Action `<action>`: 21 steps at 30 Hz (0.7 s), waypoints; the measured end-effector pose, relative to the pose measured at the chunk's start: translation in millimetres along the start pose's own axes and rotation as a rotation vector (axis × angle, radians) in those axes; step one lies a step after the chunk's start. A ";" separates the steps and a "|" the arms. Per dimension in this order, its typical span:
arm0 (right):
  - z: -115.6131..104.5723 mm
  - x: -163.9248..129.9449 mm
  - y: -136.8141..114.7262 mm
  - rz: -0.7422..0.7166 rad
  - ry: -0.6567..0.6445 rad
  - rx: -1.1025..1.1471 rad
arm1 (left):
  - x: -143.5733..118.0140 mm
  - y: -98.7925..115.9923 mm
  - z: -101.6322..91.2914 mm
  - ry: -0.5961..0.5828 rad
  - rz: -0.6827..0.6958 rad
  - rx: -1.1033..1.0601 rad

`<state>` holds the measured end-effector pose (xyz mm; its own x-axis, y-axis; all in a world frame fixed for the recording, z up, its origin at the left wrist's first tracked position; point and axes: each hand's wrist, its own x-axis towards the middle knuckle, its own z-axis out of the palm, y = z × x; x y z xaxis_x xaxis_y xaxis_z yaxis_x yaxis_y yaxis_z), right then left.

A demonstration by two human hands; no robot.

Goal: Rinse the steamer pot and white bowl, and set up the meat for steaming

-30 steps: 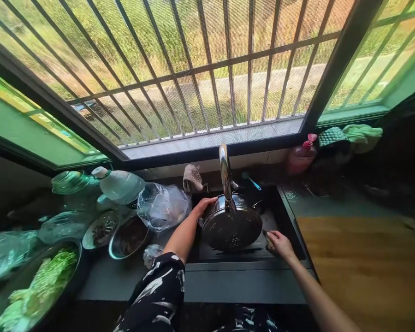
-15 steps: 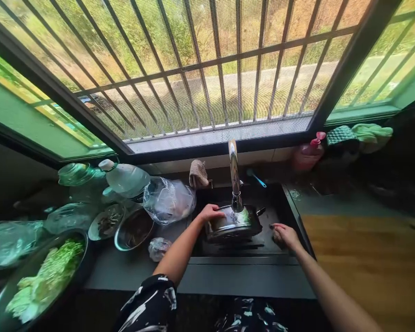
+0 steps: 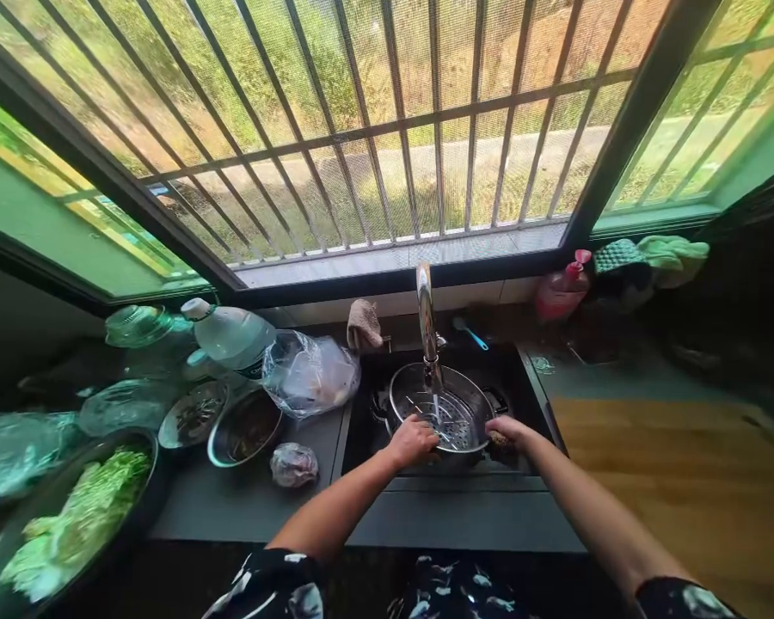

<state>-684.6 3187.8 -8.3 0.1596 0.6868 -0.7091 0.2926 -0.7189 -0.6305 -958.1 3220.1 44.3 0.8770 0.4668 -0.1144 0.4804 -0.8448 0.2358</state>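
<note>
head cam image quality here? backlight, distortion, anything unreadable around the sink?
Head view: strongly backlit by the barred window; the black sink basin and right counter sit in deep shadow. Wide-angle distortion bows the window frame. Glare on the chrome tap and the perforated steel pot. Left hand and right hand readable; what the right hand holds isn't.
</note>
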 end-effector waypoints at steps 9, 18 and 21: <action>-1.5 -1.5 -2.0 -0.074 0.219 -0.272 | -46.3 -26.0 53.8 0.051 -0.367 -0.190; -44.9 -14.3 -9.5 -0.081 0.101 -0.243 | -51.0 -11.1 41.2 0.424 -0.486 -0.247; -40.8 -23.3 -8.4 -0.025 -0.013 -0.129 | -57.8 -18.1 20.2 0.700 -0.687 -0.347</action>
<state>-652.3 3182.2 26.4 0.1387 0.7022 -0.6983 0.4150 -0.6814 -0.6028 -1017.2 3203.1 27.1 0.1587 0.9601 0.2302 0.7459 -0.2694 0.6092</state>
